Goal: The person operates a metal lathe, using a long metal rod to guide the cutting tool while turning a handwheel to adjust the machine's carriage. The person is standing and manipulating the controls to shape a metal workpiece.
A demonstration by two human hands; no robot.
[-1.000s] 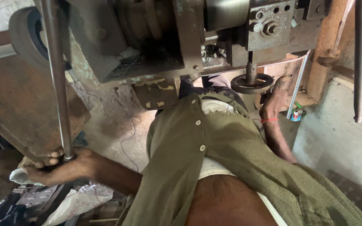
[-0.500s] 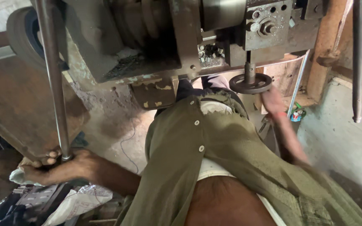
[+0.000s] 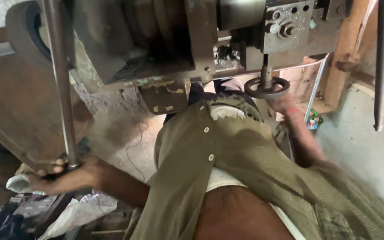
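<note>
My left hand (image 3: 65,175) is closed around the lower end of a long steel rod (image 3: 61,84) that rises steeply to the top of the view. A white cloth (image 3: 19,183) is bunched at the same hand. My right hand (image 3: 283,103) reaches to the dark round handwheel (image 3: 266,87) hanging under the grey machine (image 3: 192,40), its fingers at the wheel's rim. The forearm is blurred. My open olive shirt (image 3: 227,155) fills the middle of the view.
A rusty metal plate (image 3: 18,111) stands at the left beside a black wheel (image 3: 23,31). A second steel rod (image 3: 381,66) hangs at the right over a pale concrete floor (image 3: 370,151). White bags and scrap (image 3: 81,213) lie below my left hand.
My right forearm has shifted a little at the handwheel and is now blurred. My left hand keeps its hold on the rod's lower end, which has moved slightly right.
</note>
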